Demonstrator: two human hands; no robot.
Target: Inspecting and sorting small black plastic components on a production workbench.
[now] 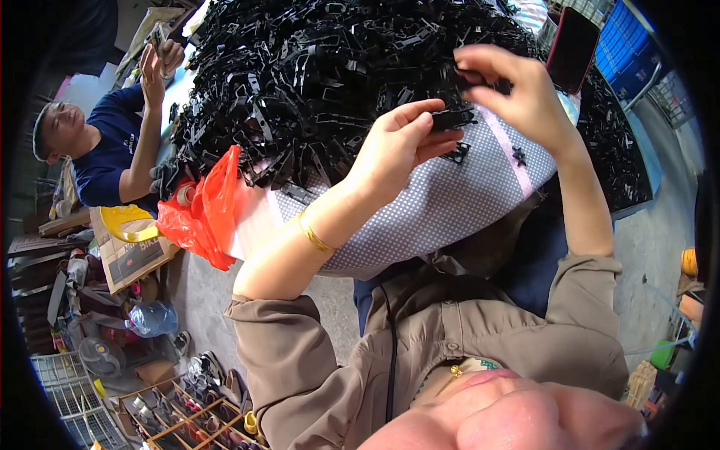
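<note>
My left hand (pixel 394 148) holds a narrow black plastic part (pixel 454 119) between thumb and fingers, above the front edge of the heap. To its right, my right hand (pixel 517 86) has its fingers and thumb curled toward each other; anything in them blends into the dark parts behind. A big heap of black plastic parts (pixel 300 75), clip-like and tangled, covers the table. Under my hands lies a dotted grey-white cloth (pixel 420 210) with a pink strip. A small black piece (pixel 519 156) rests on that strip, and another black piece (pixel 457 153) sits just below my left fingers.
A red plastic bag (pixel 206 214) hangs at the table's left corner. Across on the left, a person (pixel 105 146) in dark blue raises both hands. A phone (pixel 574 49) stands at the far right. More parts (pixel 611 142) lie right; a shoe rack (pixel 195 420) stands lower left.
</note>
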